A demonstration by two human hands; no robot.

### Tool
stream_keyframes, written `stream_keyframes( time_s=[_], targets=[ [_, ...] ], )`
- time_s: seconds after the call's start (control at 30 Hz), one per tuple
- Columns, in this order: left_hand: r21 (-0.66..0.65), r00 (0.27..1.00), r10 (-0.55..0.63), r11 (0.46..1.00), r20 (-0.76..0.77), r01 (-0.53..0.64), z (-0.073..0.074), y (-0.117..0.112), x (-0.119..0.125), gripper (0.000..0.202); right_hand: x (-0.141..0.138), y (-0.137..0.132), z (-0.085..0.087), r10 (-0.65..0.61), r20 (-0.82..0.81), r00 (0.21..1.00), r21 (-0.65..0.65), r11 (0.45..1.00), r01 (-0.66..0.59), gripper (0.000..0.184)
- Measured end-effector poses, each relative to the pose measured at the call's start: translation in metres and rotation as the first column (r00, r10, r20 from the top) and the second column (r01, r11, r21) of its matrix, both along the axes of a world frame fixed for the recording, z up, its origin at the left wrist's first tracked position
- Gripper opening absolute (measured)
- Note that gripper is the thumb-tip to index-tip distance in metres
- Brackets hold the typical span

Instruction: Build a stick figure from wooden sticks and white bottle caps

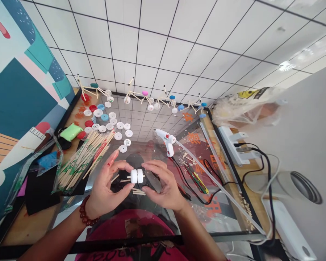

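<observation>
1. Bearings are clock positions taken from the cap pair, with 12 o'clock pointing away from the wearer.
2. Work piece: two white plastic bottle caps sit side by side on a short wooden stick. Both stick ends protrude. The piece is at centre view, held between the hands above a black-framed glass tabletop.
3. Left hand, at 8 o'clock: thumb and index finger pinch the left cap, with the other fingers curled. A red bead bracelet circles the wrist.
4. Right hand, at 4 o'clock: thumb and fingertips pinch the right cap. Both hands are pressed in toward the pair.
5. Loose short sticks lie just below the caps at 6 o'clock, apart from both hands.
6. A bundle of wooden sticks in a clear bag lies at 10 o'clock, near the left hand.
7. A white hot-glue gun lies at 1 o'clock, near the right hand. A long clear rod extends from it toward 4 o'clock.
8. Loose white caps are scattered at 11 o'clock.
9. Stick-and-cap models stand along the far edge at 12 o'clock.
10. A white power strip sits between 2 and 3 o'clock, well apart.
</observation>
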State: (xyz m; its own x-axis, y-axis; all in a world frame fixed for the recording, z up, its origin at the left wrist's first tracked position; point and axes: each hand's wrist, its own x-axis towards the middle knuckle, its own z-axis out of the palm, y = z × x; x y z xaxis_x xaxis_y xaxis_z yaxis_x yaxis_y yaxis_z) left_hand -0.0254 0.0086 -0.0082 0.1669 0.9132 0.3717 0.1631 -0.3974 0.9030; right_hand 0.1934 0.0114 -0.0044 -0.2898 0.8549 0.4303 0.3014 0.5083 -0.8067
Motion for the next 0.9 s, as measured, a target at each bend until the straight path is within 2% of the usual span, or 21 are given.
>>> stream_keyframes(
  time_s=[0.27,0.5,0.9],
  targets=[
    [0.052,0.999,-0.029,0.998,-0.033,0.031,-0.005,0.000,-0.001,0.093,-0.001,0.001,-0.004,0.012,-0.025,1.000,-0.056,0.998,-0.014,0.047],
    [0.065,0.998,-0.055,0.996,-0.034,0.057,-0.012,0.001,-0.003,0.093,-0.004,0.002,-0.003,-0.014,-0.030,0.999,-0.035,0.999,0.013,0.033],
    [0.054,0.997,-0.065,0.996,-0.041,0.067,-0.013,0.001,-0.005,0.093,-0.002,0.001,-0.003,-0.029,0.050,0.998,-0.001,1.000,0.029,0.030]
  ],
)
